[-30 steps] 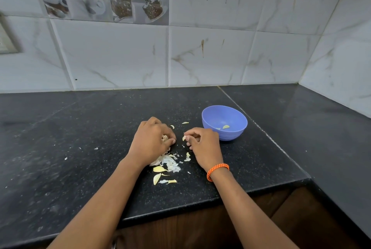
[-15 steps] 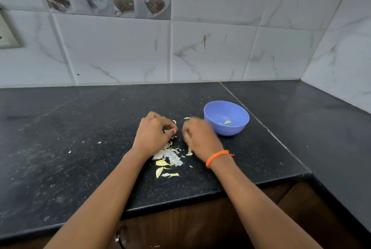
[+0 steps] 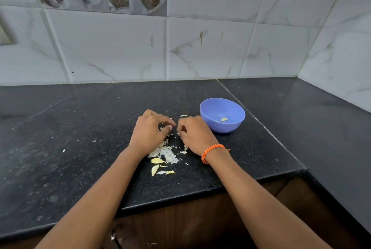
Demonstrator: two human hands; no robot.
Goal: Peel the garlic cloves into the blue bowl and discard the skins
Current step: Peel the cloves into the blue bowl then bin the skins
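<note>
The blue bowl (image 3: 204,117) stands on the black counter with one peeled garlic clove (image 3: 223,119) inside. My right hand (image 3: 197,135), with an orange thread band at the wrist, lies just left of the bowl, its fingers curled around a small pale garlic piece (image 3: 179,133). My left hand (image 3: 148,133) is curled beside it, and the fingertips of both hands meet. What the left fingers pinch is hidden. A pile of white garlic skins (image 3: 167,153) lies under and between my wrists, with yellowish pieces (image 3: 157,160) a little nearer to me.
The black counter (image 3: 80,128) runs to a tiled wall at the back and turns along the right wall. Its front edge (image 3: 180,192) lies close under my forearms. Small skin flecks (image 3: 94,140) are scattered to the left.
My right hand has shifted left from beside the bowl until its fingertips meet those of my left hand. The camera view has tilted slightly. The bowl and skins have not moved.
</note>
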